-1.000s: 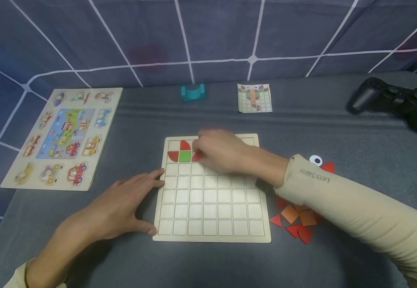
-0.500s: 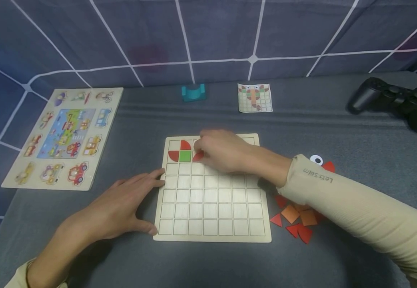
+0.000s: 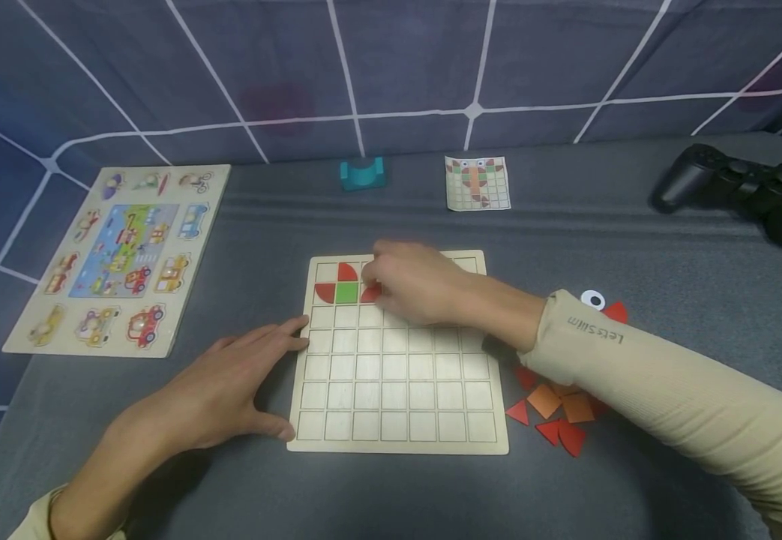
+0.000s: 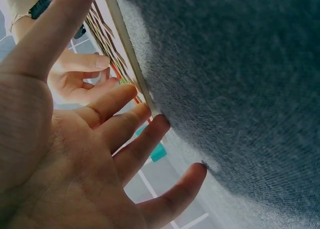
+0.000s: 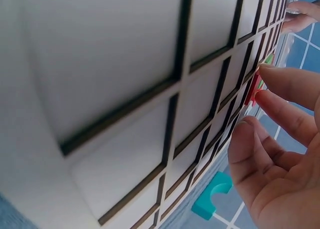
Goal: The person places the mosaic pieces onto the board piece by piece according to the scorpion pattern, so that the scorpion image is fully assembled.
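A pale wooden grid board (image 3: 396, 368) lies flat in front of me. On its upper left cells sit a green square (image 3: 346, 292), a red quarter-circle above it (image 3: 346, 271) and another to its left (image 3: 325, 293). Over the cell just right of the green square, my right hand (image 3: 419, 286) pinches a red quarter-circle tile (image 3: 370, 293) between thumb and index finger; the right wrist view shows the red tile (image 5: 254, 87) at those fingertips. My left hand (image 3: 227, 388) is spread, its fingertips and thumb resting against the board's left edge.
Loose red and orange tiles (image 3: 544, 403) lie right of the board, partly under my right sleeve, with an eye disc (image 3: 592, 301). Behind the board are a teal holder (image 3: 363, 175) and a pattern card (image 3: 477, 184). A vehicle puzzle (image 3: 121, 255) lies left, a black game controller (image 3: 738, 191) right.
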A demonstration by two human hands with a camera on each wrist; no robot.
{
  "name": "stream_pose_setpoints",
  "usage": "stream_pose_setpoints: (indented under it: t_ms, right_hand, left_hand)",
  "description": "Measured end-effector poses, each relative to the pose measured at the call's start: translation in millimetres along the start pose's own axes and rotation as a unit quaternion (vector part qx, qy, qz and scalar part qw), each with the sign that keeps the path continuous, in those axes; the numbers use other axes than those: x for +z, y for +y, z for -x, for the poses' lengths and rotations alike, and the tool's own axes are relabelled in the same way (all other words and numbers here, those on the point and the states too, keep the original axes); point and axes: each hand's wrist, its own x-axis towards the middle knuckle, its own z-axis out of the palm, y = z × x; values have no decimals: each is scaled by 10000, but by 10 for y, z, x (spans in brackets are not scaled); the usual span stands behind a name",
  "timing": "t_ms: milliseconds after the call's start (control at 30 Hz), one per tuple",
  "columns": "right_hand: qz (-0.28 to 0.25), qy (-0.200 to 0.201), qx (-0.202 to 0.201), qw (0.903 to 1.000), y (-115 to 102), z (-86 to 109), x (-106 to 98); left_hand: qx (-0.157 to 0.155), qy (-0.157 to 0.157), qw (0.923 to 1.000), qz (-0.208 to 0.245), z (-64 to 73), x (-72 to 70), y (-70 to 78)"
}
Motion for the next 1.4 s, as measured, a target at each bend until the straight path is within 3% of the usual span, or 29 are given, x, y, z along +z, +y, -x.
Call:
stream_pose_setpoints:
  t_ms: [133, 267, 467, 767, 1200, 1400]
  right_hand:
    - [-88, -42, -1, 10000, 28, 46, -10]
    - [-283, -10, 49, 9996, 86, 210, -30]
    - [-481, 221, 59, 9986, 208, 612, -47]
    - [-529, 201, 230, 9981, 328, 1238, -55]
    - [-586, 626, 332, 9958, 579, 1705, -223]
    - [-216, 691, 632, 9954, 731, 1917, -223]
  left_hand:
    - [24, -3, 10000, 6, 0, -1, -9]
    - [93, 4, 10000, 8, 9, 3, -16]
    - [69, -26, 10000, 29, 17, -3, -13]
    - [61, -28, 10000, 0, 21, -16, -4]
    - [-99, -190, 9997, 99, -4, -4, -5]
    - [-26, -101, 9999, 33, 5, -6, -5]
